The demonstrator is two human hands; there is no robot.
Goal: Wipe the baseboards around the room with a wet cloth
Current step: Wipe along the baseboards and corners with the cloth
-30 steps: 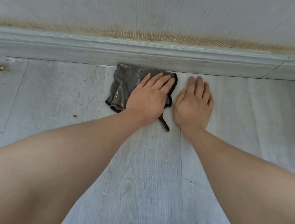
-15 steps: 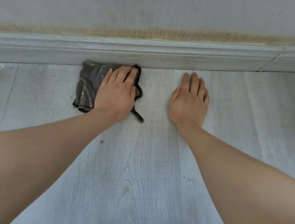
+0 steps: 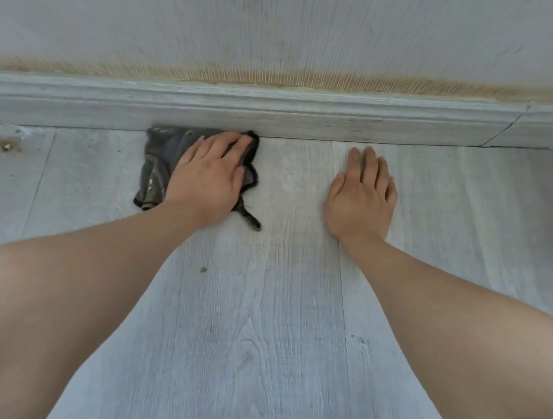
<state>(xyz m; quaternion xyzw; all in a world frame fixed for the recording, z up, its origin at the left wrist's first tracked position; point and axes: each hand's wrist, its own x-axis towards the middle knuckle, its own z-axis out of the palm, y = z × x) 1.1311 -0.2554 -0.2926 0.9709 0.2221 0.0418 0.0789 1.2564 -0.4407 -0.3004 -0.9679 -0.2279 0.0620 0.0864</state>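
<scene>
Pressing flat on the dark cloth [image 3: 163, 158] with the left hand [image 3: 208, 174], fingers straight and spread, nothing clenched or pinched; cloth lying crumpled on the floor [image 3: 271, 329], its far edge touching the foot of the baseboard [image 3: 279, 109], a loose tail trailing out toward the wrist. Resting the right hand [image 3: 360, 198] palm-down on bare floor, well apart from the cloth, fingers straight and holding nothing, apparently as a prop for body weight. Judging from the sheen and limp folds: soft, light, wet, without stiffness, likely to bunch or slide under the palm rather than keep its shape. Best taken across the middle with a broad flat palm, or gathered into a pad, so that an even face meets the moulding. Running right toward a corner, with a joint in the baseboard near it, below a brownish stain along the wall [image 3: 289, 21].
</scene>
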